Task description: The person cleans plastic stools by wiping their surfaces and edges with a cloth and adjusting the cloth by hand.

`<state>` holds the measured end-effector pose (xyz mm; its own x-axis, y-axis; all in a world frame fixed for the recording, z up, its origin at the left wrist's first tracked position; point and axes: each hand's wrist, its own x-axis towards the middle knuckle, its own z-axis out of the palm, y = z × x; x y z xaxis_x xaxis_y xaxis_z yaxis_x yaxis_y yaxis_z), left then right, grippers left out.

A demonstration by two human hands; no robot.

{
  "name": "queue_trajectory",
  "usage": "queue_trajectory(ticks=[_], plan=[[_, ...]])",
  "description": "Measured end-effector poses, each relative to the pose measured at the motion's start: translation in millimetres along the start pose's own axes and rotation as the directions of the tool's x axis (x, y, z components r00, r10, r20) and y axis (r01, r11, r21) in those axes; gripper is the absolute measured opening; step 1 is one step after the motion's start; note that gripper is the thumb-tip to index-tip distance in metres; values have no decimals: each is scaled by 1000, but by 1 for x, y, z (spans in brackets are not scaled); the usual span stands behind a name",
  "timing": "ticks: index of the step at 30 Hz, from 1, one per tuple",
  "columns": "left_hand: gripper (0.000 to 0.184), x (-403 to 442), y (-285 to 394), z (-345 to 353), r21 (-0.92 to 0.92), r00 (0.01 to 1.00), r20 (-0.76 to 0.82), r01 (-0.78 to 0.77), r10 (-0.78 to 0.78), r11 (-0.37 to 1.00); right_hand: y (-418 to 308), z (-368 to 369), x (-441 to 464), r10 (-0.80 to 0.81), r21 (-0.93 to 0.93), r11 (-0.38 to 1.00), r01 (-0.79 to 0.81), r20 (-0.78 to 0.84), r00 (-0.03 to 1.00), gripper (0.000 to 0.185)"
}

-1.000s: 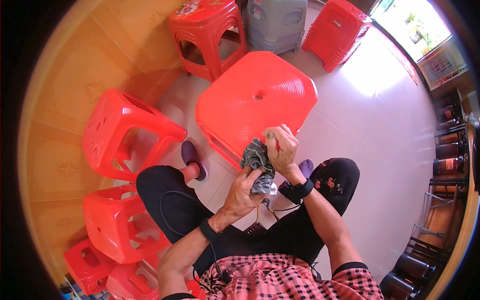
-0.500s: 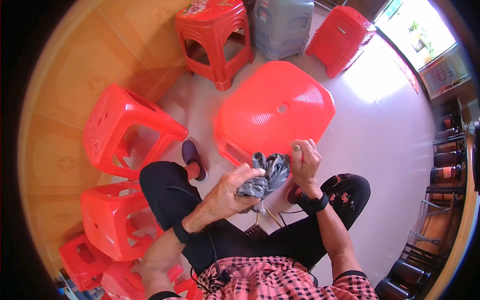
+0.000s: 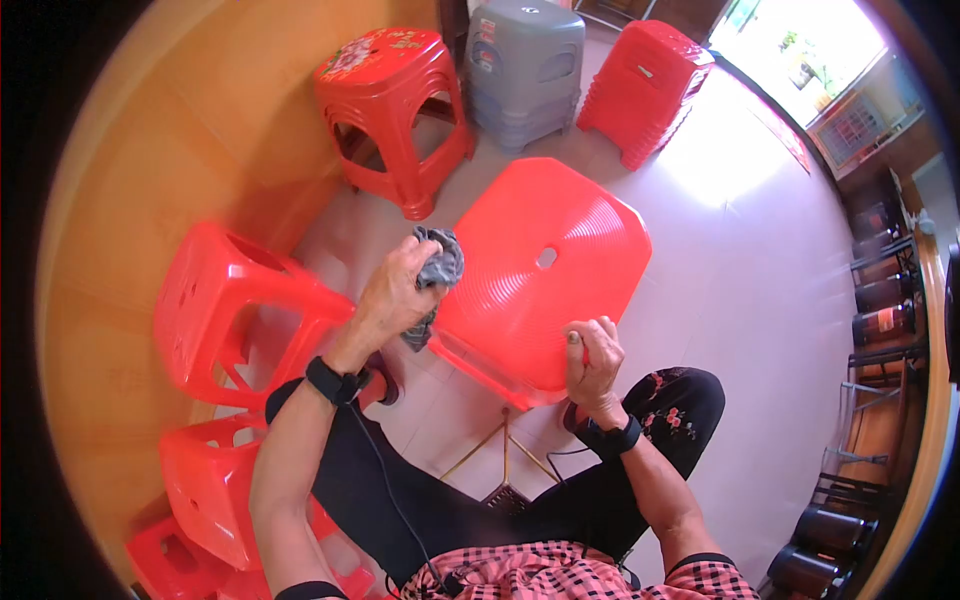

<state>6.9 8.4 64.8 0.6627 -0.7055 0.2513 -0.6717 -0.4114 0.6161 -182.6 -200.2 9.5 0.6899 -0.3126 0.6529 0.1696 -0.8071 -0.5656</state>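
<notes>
In front of me is a red plastic stool (image 3: 545, 310), with a small hole in the middle of its ridged seat. At the seat's left edge, my left hand (image 3: 395, 295) is closed around a crumpled grey cloth (image 3: 441, 262), part of which hangs below the fingers. On the near right side, my right hand (image 3: 594, 362) has its fingers curled over the seat's rim, with the thumb uppermost. The stool's far legs are hidden beneath the seat.
A flower-topped red stool (image 3: 392, 110), a grey stool stack (image 3: 525, 75) and a red stool stack (image 3: 648, 85) stand beyond. More red stools (image 3: 235, 310) line the left wall. A low brass-legged stand (image 3: 507, 495) is between my legs. Dark jars (image 3: 885, 325) sit at right.
My left hand has carried the cloth left and forward to the stool's left edge. My right hand is slightly lower, and the stool's near edge reaches closer to me. The view has shifted.
</notes>
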Motion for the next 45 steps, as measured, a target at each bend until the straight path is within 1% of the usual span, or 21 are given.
queue_trajectory(ticks=[3, 6, 8, 12, 15, 17, 19, 21, 23, 25, 27, 28, 29, 32, 34, 35, 37, 38, 39, 41, 45], plan=[[30, 40, 1, 5, 36, 1000, 3, -5, 5, 999, -1, -3, 3, -6, -4, 1000, 6, 0, 1000, 4], [29, 83, -11, 15, 65, 997, 31, -77, 76, 995, 1, 3, 2, -34, 1, 999, 34, 9, 999, 5], [28, 117, -18, 31, 44, 973, -39, -225, 227, 973, 1, 3, 4, -34, -3, 999, 34, 12, 999, 5], [28, 183, -25, 54, 67, 969, -33, -244, 247, 967, 1, 2, 4, -28, 2, 1000, 28, 41, 999, 7], [27, 204, -32, 58, 89, 989, 68, -139, 134, 986, 2, 0, 5, -22, -4, 1000, 22, 55, 998, 7], [28, 201, -38, 44, -254, 970, 226, 152, -94, 955, 1, 2, 6, -32, 2, 999, 32, 62, 998, 8], [30, 185, -47, 35, -297, 958, 246, 219, -147, 929, 2, 3, 6, -46, -10, 999, 47, 36, 998, 7], [24, 160, -62, 28, -363, 941, 301, 262, -154, 894, 1, 2, 5, -48, -4, 999, 48, 51, 998, 7], [29, 129, -80, 25, -316, 945, 288, 246, -155, 916, 1, 1, 6, -37, -20, 999, 38, 49, 998, 6], [40, 84, -86, 22, -367, 953, 223, 275, -203, 889, 1, 2, 4, -39, -11, 999, 40, 56, 998, 5], [47, 41, -109, 30, -179, 954, 97, 297, -284, 938, 2, 3, 5, -35, -26, 999, 35, 33, 999, 4], [53, 21, -87, 21, -176, 943, 84, 331, -321, 927, 1, 2, 6, -37, -22, 999, 38, 31, 999, 3], [48, 2, -109, 35, -232, 940, 48, 338, -337, 912, 0, 2, 6, -45, -7, 999, 45, 37, 998, 3], [42, -42, -106, 54, -318, 895, 59, 437, -442, 842, 0, 1, 6, -15, -24, 1000, 16, 23, 1000, 3], [33, -67, -111, 83, -434, 841, -178, 398, -510, 808, -2, 2, 6, -25, -23, 999, 26, 25, 999, 5], [33, -76, -113, 93, -437, 837, -189, 396, -513, 807, -2, 3, 7, -22, -28, 999, 22, 20, 1000, 8], [31, -86, -106, 104, -331, 718, -260, 562, -646, 758, -1, 4, 7, -31, -30, 999, 32, 16, 999, 7], [31, -88, -103, 109, -449, 679, -240, 556, -694, 699, 0, 3, 6, -29, -36, 999, 29, 7, 1000, 7], [31, -86, -90, 105, -448, 683, -236, 555, -691, 701, 1, 3, 5, -25, -41, 999, 25, 4, 1000, 7], [29, -80, -63, 88, -603, 631, -136, 559, -763, 569, 3, 6, 6, -36, -8, 999, 35, -12, 999, 2], [27, -71, -35, 62, -481, 623, -119, 646, -773, 593, 3, 7, 9, -31, 5, 999, 31, -27, 999, 3]])
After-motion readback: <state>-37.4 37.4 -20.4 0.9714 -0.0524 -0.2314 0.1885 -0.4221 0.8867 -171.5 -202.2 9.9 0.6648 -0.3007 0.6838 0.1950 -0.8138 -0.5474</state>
